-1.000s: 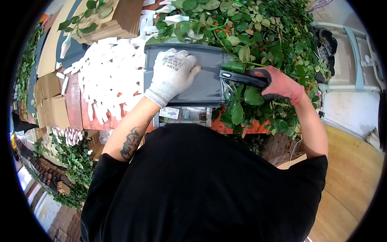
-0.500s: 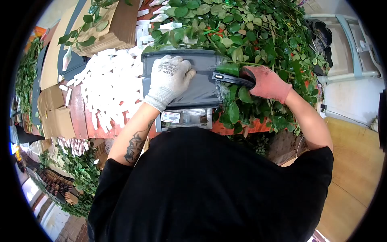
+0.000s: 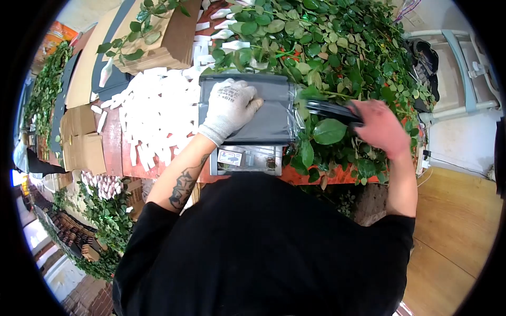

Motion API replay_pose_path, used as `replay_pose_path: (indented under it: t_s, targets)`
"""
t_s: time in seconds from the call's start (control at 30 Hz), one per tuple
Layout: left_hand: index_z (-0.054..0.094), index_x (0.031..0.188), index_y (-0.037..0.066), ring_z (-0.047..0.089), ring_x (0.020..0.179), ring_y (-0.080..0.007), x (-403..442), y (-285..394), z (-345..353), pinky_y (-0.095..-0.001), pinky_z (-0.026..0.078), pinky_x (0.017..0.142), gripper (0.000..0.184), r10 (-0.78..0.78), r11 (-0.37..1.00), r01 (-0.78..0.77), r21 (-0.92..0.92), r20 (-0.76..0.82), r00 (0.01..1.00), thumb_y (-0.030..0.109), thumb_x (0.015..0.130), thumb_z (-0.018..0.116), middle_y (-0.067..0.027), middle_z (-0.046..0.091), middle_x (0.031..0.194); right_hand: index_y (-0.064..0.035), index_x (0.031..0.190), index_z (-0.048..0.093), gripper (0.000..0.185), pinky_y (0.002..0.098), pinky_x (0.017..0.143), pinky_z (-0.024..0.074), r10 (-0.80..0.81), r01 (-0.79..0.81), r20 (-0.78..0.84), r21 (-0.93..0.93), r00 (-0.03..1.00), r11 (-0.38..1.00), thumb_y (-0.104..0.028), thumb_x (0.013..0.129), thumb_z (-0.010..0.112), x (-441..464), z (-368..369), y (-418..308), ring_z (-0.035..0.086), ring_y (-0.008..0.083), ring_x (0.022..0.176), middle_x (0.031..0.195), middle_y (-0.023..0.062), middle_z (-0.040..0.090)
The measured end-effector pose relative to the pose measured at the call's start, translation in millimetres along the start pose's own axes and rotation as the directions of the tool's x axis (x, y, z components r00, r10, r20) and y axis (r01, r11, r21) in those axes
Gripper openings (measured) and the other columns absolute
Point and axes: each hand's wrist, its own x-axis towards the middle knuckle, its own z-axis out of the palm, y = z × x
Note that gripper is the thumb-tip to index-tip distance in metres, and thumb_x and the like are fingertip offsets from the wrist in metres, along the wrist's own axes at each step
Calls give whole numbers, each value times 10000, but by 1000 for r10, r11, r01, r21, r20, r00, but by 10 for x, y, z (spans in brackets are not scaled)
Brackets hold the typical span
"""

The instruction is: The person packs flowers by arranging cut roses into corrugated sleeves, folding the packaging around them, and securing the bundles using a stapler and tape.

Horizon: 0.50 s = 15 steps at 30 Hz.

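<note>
My left hand, in a white knit glove with print on its back, rests with curled fingers on a dark grey wrapped bundle, pressing it down. Clear film shows at the bundle's right end, beside green rose leaves. To the right, my right hand, in a red glove, is closed around a black stapler. Motion blurs the stapler, and its front points left, toward the bundle but apart from it. Beneath the bundle's near edge sits a grey tray with a white label.
White foam pieces lie heaped left of the bundle. Behind them stands a stack of brown cardboard. Leafy rose stems cover the table's right side. A folding chair stands far right, with more flowers at lower left.
My right hand has drawn the stapler to the right, away from the bundle's right end. My left hand stays on the bundle. The whole view has shifted slightly.
</note>
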Motion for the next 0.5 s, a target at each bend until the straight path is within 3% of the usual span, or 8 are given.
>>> replay_pose_path:
  t_s: [0.1, 0.2, 0.23, 0.27, 0.33, 0.37, 0.43, 0.5]
  targets:
    - [605, 731, 63, 563, 764, -296, -25, -56, -15, -417, 439, 679, 207, 68, 993, -78, -86, -112, 991, 263, 758, 647, -113, 584, 750, -48, 1154, 587, 482, 383, 915, 435, 190, -190, -209, 20, 959, 982, -137, 685, 655, -375, -375, -42, 563, 339, 999, 1049, 158, 628]
    - [443, 1314, 72, 533, 1056, -307, -163, 118, -203, -387, 422, 931, 689, 10, 931, -142, -336, -366, 931, 281, 725, 733, -173, 532, 1185, 31, 1201, 542, 541, 395, 952, 422, 267, -37, -406, 492, 874, 870, -133, 707, 691, -382, -334, -458, 567, 328, 1057, 1083, 179, 621]
    - [334, 1372, 65, 503, 1113, -286, -328, 220, -415, -381, 419, 945, 790, -134, 566, -164, -808, -287, 949, 272, 728, 742, -175, 448, 1286, 48, 1214, 528, 563, 403, 963, 415, 273, 67, -454, 602, 848, 796, -134, 710, 700, -260, -286, -712, 561, 331, 1076, 1104, 192, 608]
    - [226, 1431, 59, 472, 1171, -264, -490, 349, -540, -376, 416, 959, 899, -186, -26, -168, -985, -161, 969, 263, 731, 752, -176, 364, 1388, 60, 1226, 513, 594, 412, 975, 407, 276, 90, -490, 599, 827, 795, -141, 705, 715, -199, -278, -1195, 547, 332, 1102, 1133, 210, 586]
    - [17, 1480, 125, 427, 1194, -253, -756, 403, -644, -396, 320, 1031, 1111, -185, -459, -313, -831, -255, 949, 389, 723, 786, -105, 342, 1427, 40, 1268, 474, 692, 416, 985, 399, -207, 319, -412, 223, 887, 921, -168, 667, 747, -119, 33, -1678, 504, 334, 1155, 1250, 226, 500]
    - [36, 1479, 128, 461, 1172, -244, -970, 201, -793, -391, 363, 1000, 1103, -156, -258, -250, -933, -215, 964, 355, 713, 796, -147, 344, 1407, 35, 1275, 462, 722, 419, 988, 396, -353, 434, -293, 290, 889, 853, -183, 653, 756, -32, 117, -1927, 482, 344, 1175, 1280, 223, 468]
    - [284, 1384, 75, 598, 966, -215, -1480, -274, -845, -340, 466, 865, 801, -349, -364, -45, -930, 91, 933, 193, 740, 744, -150, 582, 1105, 27, 1281, 446, 761, 428, 986, 393, -497, 562, -262, 377, 827, 736, -197, 628, 767, 55, 261, -2233, 456, 371, 1189, 1318, 221, 425]
    - [363, 1317, -19, 609, 926, -220, -1833, -803, -1116, -326, 483, 836, 689, -722, 196, 485, -852, 208, 659, 108, 735, 709, -122, 616, 1026, 10, 1280, 449, 770, 436, 982, 391, -400, 509, -316, 483, 860, 713, -197, 611, 770, 64, 495, -2325, 455, 383, 1181, 1326, 211, 419]
